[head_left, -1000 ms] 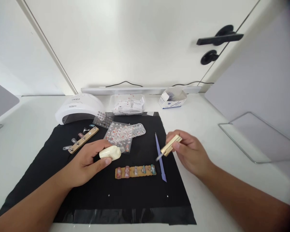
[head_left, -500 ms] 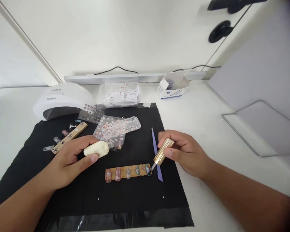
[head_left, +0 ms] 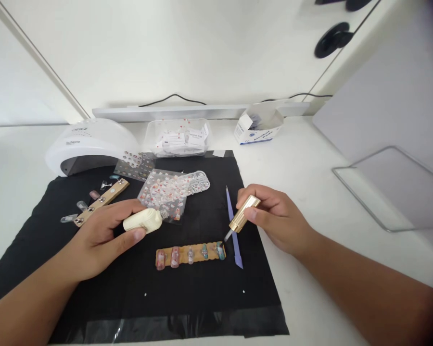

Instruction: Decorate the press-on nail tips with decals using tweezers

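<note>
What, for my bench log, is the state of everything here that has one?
Cream bottle: uncapped, tilted in left hand
Gold-capped brush: out of bottle, in right hand
Nail strip: bearing five nail tips
Purple tool: lying down
Studded bar: lying aslant
Alcohol pads box: open
Clear tub: holding packets
Nail lamp: on or off, cannot tell

Bright, diffuse light with a dark, blurry upper-right corner.
</note>
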Motion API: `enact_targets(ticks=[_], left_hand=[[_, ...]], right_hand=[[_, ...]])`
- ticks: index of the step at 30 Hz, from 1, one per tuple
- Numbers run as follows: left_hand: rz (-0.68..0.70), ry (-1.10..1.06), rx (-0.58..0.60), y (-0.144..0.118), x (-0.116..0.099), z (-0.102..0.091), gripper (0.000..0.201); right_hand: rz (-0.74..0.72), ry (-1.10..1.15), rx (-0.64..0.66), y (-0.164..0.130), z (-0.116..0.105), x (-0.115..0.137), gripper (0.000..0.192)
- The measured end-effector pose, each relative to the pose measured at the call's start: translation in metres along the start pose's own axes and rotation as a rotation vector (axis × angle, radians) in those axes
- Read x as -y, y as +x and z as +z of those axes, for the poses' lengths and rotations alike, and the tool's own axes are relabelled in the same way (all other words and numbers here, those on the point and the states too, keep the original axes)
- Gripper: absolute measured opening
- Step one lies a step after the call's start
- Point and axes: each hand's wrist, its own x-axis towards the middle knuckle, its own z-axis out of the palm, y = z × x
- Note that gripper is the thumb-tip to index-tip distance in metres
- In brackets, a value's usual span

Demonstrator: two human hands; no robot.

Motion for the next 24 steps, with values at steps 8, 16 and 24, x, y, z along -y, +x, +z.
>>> enact_targets(ticks=[8,16,24], left_hand=[[-0.009,0.014,0.032,0.000,-0.004,0.000,0.018],[-0.037,-0.010,0.035,0.000,-0.005,0.000,0.016],[-0.032,0.014,0.028,-0.001,-0.003,0.000,0.018]], right_hand=[[-0.009,-0.101,0.064,-0.009,0.007,0.006,0.023],[0.013,-0.193,-0.072,-0.006,-0.003,0.001,0.023],[0.022,-0.065,0.041,-0.010,0.002,0.004,0.028]])
